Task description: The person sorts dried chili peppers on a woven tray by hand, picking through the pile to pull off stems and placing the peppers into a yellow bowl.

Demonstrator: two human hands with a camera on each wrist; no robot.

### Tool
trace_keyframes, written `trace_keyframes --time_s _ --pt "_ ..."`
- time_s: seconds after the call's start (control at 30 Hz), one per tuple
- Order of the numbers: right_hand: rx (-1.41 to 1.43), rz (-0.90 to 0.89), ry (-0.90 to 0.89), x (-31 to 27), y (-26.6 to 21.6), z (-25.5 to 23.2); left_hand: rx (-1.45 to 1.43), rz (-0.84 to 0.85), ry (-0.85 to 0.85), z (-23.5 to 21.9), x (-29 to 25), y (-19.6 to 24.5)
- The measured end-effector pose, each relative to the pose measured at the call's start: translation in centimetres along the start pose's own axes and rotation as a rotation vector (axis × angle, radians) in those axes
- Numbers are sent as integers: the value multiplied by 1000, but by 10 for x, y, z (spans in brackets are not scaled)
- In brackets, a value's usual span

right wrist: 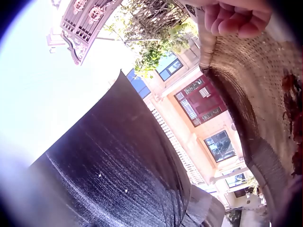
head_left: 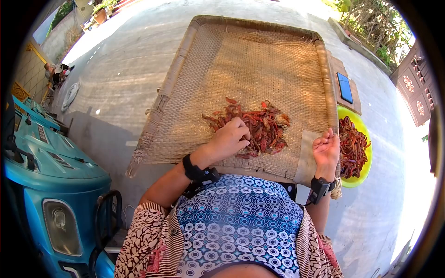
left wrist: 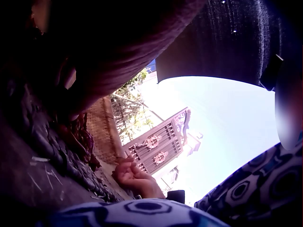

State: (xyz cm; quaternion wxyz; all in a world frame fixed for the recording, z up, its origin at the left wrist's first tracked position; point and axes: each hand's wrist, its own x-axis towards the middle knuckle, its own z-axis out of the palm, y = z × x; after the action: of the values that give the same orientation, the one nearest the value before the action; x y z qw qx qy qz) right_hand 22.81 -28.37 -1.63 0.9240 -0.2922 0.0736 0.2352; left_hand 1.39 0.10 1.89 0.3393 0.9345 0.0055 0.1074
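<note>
Dried red peppers (head_left: 266, 132) lie in a loose pile on a woven tray (head_left: 273, 55). At the pile's left side, the left hand (head_left: 230, 139) has bent fingers over the peppers; its fingertips are hidden, so a hold cannot be made out. That hand looms dark in the left wrist view, with red peppers (left wrist: 83, 137) beneath it. The right hand (head_left: 326, 149) rests palm up at the tray's right edge, fingers loosely curled and holding nothing. Its fingers (right wrist: 236, 21) show at the top of the right wrist view.
A yellow-green basin (head_left: 366, 160) of red peppers stands right of the tray. Above it, a blue phone (head_left: 344, 88) lies on a board (head_left: 356, 99). A teal vehicle (head_left: 60, 171) stands at the left. Further back at the left is a seated person (head_left: 55, 72).
</note>
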Motion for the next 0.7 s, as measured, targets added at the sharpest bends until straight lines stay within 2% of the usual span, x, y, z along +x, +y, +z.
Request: trace_keyframes --time_s 0.53,0.7 --pt "12 23 -82 2 4 -8 20 -4 -24 -2 -5 6" --pt "1 11 -9 -2 6 0 26 34 -3 0 -6 3"
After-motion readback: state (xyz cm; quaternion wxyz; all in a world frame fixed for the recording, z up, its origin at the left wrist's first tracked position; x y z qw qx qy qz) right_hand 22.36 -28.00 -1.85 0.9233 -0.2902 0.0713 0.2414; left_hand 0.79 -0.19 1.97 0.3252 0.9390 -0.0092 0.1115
